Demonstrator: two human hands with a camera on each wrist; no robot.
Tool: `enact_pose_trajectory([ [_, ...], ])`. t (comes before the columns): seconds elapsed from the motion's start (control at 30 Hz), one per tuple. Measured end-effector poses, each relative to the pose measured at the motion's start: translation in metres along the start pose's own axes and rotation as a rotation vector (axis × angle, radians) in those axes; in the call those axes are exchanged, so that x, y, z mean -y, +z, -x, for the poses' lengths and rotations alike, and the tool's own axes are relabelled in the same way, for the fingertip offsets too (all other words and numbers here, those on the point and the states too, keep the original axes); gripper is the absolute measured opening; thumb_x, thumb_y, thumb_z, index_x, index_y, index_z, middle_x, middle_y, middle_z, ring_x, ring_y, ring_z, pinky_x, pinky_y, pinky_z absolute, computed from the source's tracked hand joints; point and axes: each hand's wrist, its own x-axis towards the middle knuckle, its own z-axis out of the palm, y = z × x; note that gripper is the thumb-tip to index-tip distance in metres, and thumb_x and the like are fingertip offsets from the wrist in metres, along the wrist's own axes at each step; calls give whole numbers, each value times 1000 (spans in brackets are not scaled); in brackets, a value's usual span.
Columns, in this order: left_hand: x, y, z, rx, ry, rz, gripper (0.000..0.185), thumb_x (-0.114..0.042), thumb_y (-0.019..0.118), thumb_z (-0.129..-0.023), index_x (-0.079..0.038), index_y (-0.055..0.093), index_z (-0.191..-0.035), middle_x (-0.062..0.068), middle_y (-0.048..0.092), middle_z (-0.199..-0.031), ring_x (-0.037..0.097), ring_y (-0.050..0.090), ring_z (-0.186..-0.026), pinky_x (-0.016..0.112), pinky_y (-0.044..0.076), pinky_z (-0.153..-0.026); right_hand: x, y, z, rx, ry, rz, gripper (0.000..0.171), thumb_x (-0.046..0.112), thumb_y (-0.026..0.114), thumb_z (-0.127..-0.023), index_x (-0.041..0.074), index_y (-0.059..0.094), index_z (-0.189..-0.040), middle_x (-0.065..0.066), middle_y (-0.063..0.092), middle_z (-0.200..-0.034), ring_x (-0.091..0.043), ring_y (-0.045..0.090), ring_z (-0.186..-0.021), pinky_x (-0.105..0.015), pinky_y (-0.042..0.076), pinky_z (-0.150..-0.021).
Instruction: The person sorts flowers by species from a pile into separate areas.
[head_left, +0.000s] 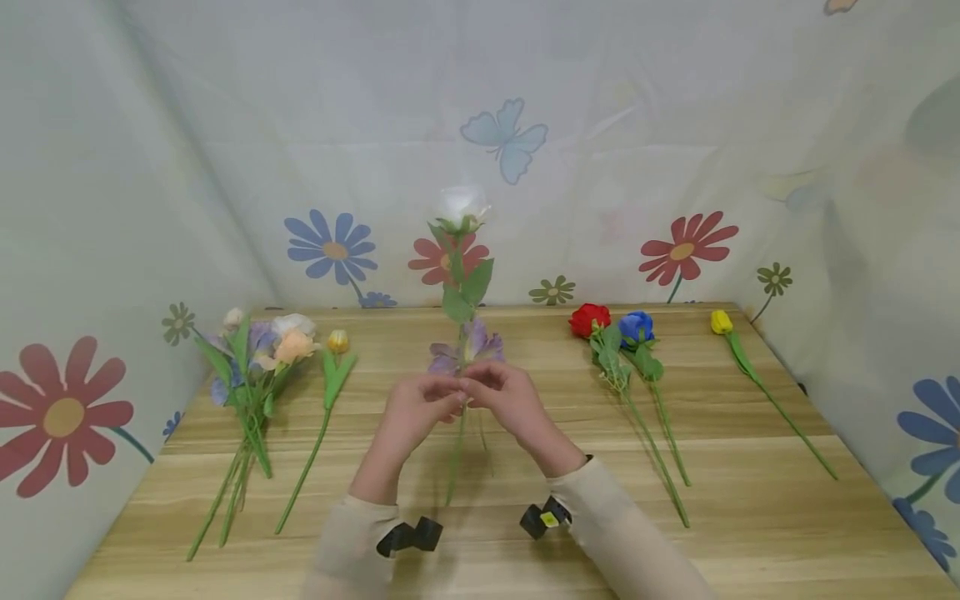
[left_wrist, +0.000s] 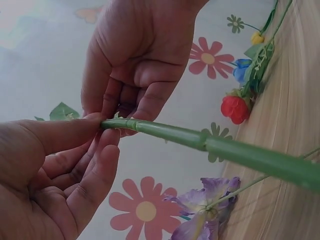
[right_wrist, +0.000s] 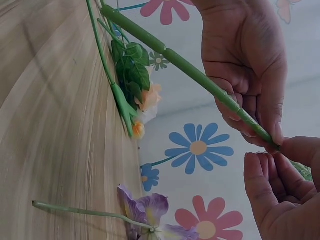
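Note:
A long-stemmed white flower [head_left: 462, 205] stands upright in both hands above the middle of the table, its bloom at the top and green leaves [head_left: 471, 287] below. My left hand [head_left: 418, 412] pinches the stem between thumb and fingers. Right beside it, my right hand [head_left: 516, 406] pinches the same stem, the fingertips of both meeting there. The lower end of the green stem [left_wrist: 242, 156] slants away from the fingers in the left wrist view. Behind the hands, a purple flower [right_wrist: 152, 207] lies on the table with its thin stem toward me.
On the wooden table [head_left: 525, 567], a bunch of mixed flowers [head_left: 255, 375] lies at the left, beside an orange-yellow tulip [head_left: 337, 342]. To the right lie a red rose [head_left: 589, 320], a blue rose [head_left: 637, 327] and a yellow tulip [head_left: 722, 322]. Flower-printed curtains [head_left: 360, 167] enclose the table.

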Motion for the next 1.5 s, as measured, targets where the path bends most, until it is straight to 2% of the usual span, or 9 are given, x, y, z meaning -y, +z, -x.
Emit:
enact_pose_trajectory([
  [0.23,1,4,-1,-7,-20,6,21,-6,72,-91,6,75,-109,23,78,-97,16,72,-75,36,64,-73,-1,-3,1,2,11,1,29,7,63,-100,-14,64,-119,-31,70,-117,-16,73,-95,-36,65,-86],
  [0.37,-1,6,-1,-4,-34,-22,23,-8,73,-92,4,75,-112,22,78,-96,15,72,-74,36,63,-73,-1,-6,1,1,28,-15,28,9,63,-100,-12,65,-118,-30,70,-117,-16,73,-96,-35,64,-87],
  [0.47,-2,2,0,10,-43,-72,27,-12,73,-93,1,74,-116,21,79,-98,18,73,-77,38,63,-75,0,-11,2,-4,50,-10,27,8,63,-100,-12,65,-119,-31,69,-117,-18,73,-97,-34,64,-87],
  [0.63,0,-26,5,44,-40,-196,32,-18,71,-96,-3,73,-124,20,78,-105,21,75,-83,40,63,-78,-4,-30,4,2,83,17,29,6,60,-101,-15,62,-121,-32,67,-114,-11,70,-87,-29,64,-83],
  [0.73,6,-46,7,66,-34,-274,33,-18,69,-97,-1,71,-125,19,78,-104,20,73,-83,34,61,-74,-5,-46,7,0,107,26,29,5,59,-101,-16,61,-121,-22,70,-103,-3,66,-80,-25,63,-79],
  [0.87,20,-69,11,87,-37,-347,33,-18,67,-99,2,69,-125,18,77,-100,18,71,-82,32,59,-71,-6,-70,12,-10,126,49,29,3,59,-101,-18,59,-121,-11,70,-96,-1,64,-76,-22,62,-76],
  [1.07,42,-98,17,91,-81,-443,35,-17,66,-100,6,67,-126,22,75,-104,27,71,-86,38,59,-71,-6,-105,23,-38,180,153,31,5,58,-102,-17,59,-123,-15,70,-100,0,64,-78,-19,61,-75],
  [1.27,63,-126,27,61,-95,-584,38,-16,66,-98,9,65,-126,27,73,-109,40,70,-99,49,60,-78,-16,-139,38,-33,265,223,32,7,57,-104,-16,58,-125,-8,71,-101,-1,65,-82,-22,62,-77],
  [1.5,89,-149,34,60,-128,-670,44,-16,68,-96,13,62,-129,29,73,-109,45,70,-100,53,60,-80,-31,-177,55,6,349,276,38,11,51,-107,-18,51,-132,-11,68,-110,-3,65,-87,-22,61,-79],
])
